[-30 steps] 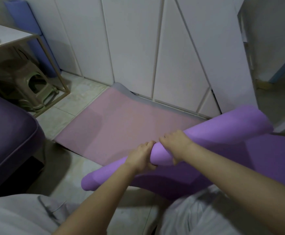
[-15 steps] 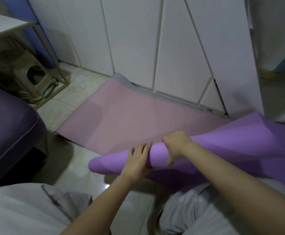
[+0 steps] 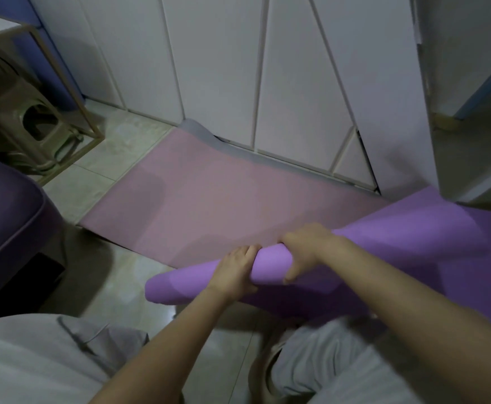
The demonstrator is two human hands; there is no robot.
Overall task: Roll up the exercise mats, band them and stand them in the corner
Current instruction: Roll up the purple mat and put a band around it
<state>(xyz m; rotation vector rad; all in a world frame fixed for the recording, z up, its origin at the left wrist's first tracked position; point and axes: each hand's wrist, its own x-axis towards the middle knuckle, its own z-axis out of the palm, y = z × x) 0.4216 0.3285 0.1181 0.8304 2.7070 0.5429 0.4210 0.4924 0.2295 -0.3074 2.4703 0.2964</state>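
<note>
- White cabinet doors (image 3: 223, 68) fill the far side, running left to right.
- A pink mat (image 3: 223, 199) lies flat on the tiled floor (image 3: 116, 158) in front of the doors. Its far edge curls up grey against their foot.
- The purple mat (image 3: 398, 234) is partly rolled. The roll runs from near the centre toward the far right, and the loose sheet spreads out to the right and over the person's right knee. Its far right part lies over the right end of the pink mat. I cannot tell whether the roll's left end touches the floor.
- A dark purple cushioned seat (image 3: 5, 223) stands at the left edge.
- A side table (image 3: 72, 91) with a thin metal frame stands at the far left, with a plastic stool (image 3: 37, 123) beneath it.
- The right hand (image 3: 305, 249) grips the roll, fingers curled over the top and thumb on the near side.
- The left hand (image 3: 232, 272) grips the roll just left of the right hand, fingers wrapped over it.
</note>
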